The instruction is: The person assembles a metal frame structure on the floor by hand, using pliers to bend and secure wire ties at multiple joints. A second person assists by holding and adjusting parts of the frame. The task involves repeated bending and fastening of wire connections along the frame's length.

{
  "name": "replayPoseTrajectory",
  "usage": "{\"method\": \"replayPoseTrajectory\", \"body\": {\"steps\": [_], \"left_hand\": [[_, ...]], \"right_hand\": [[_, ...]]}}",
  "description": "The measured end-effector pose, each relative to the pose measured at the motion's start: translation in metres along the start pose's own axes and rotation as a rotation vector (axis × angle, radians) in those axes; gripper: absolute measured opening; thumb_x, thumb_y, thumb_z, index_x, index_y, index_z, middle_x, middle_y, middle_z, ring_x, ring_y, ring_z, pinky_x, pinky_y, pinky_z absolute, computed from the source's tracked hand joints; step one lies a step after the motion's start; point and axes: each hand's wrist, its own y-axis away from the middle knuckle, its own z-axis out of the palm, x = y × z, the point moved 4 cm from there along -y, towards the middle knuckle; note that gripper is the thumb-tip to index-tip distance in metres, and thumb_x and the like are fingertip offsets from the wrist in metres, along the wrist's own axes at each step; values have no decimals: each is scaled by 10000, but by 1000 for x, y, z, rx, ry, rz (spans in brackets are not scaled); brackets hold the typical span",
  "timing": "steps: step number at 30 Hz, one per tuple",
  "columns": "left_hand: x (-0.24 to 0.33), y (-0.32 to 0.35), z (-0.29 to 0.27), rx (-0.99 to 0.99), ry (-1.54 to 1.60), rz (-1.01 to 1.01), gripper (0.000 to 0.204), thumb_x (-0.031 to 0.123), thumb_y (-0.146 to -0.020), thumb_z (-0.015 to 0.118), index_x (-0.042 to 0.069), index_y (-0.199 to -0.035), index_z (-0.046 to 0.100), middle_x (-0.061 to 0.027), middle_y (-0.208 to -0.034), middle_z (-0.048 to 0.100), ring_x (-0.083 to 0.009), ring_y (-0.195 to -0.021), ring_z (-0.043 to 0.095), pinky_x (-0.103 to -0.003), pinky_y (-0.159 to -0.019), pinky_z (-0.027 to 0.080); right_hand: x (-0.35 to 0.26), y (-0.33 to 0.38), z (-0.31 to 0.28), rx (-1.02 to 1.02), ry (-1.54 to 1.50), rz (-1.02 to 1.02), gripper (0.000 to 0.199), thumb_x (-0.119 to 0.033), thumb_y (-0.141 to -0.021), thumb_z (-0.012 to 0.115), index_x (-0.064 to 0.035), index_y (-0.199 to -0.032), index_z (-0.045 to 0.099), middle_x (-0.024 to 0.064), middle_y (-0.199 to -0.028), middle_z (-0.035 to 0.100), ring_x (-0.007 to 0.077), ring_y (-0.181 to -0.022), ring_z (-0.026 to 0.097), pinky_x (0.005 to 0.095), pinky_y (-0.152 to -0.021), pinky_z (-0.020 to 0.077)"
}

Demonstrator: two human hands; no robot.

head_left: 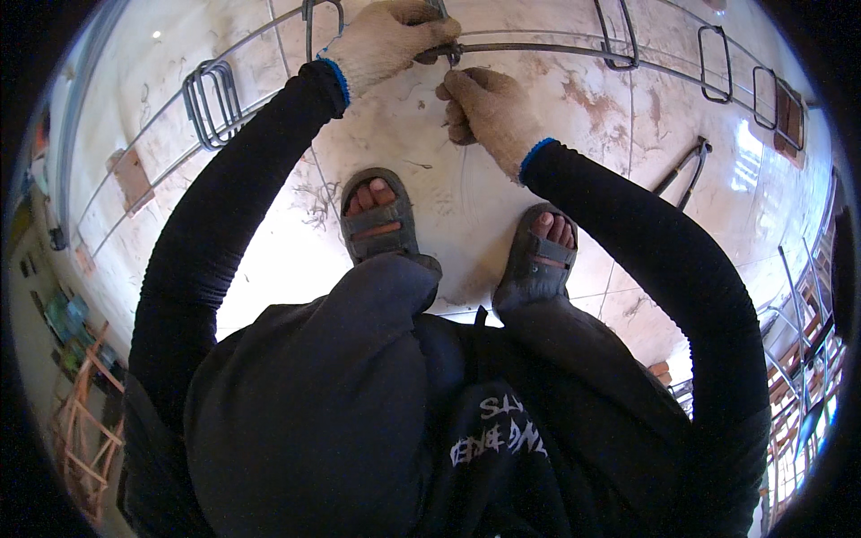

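Observation:
My left hand (pixel 395 43), in a tan knitted glove with a blue cuff, is closed on a long steel reinforcing bar (pixel 538 48) at the top middle. Its fingers sit where a bent wire stirrup crosses the bar. Just below that crossing, my right hand (pixel 491 112) has its gloved fingers curled, thumb against forefinger. Whatever it pinches, if anything, is too small to make out. To the right, rectangular stirrups (pixel 715 65) hang around the long bars. A bunch of several stirrups (pixel 213 103) is gathered on the bars at the left.
Bricks lie under the bars at the right (pixel 789 115) and left (pixel 132 177). Long-handled pincers (pixel 689 172) rest on the tiled floor, right of my right forearm. Dark wire scraps and reddish dirt mark the tiles. Metal rods (pixel 794 305) stand at the far right.

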Motion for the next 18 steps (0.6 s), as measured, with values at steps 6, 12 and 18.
{"method": "replayPoseTrajectory", "body": {"steps": [6, 12, 18], "left_hand": [[-6, -10, 8, -23, -35, 70, 376, 317, -1101, 764, -48, -1180, 802, -84, -1003, 826, -139, -889, 743, -304, -823, 605], [-35, -14, 9, 100, 38, 130, 341, 267, -1108, 743, -60, -1200, 781, -114, -1036, 825, -173, -925, 759, -343, -863, 613], [-43, -24, 11, 123, -148, 321, 483, 454, -1063, 792, 10, -1248, 829, -124, -1092, 840, -206, -941, 788, -341, -921, 637]], "right_hand": [[54, -45, 1, 272, 261, -373, 362, -318, -1145, 553, 0, -1064, 707, 79, -779, 673, 236, -628, 669, 415, -640, 612], [17, 4, 15, 348, 568, -184, 346, -301, -1053, 640, 24, -1004, 747, 233, -859, 756, 377, -809, 791, 490, -775, 609], [-28, 39, 11, 373, 492, -333, 434, -355, -1092, 615, 49, -982, 731, 142, -711, 641, 233, -645, 595, 434, -647, 501]]}}
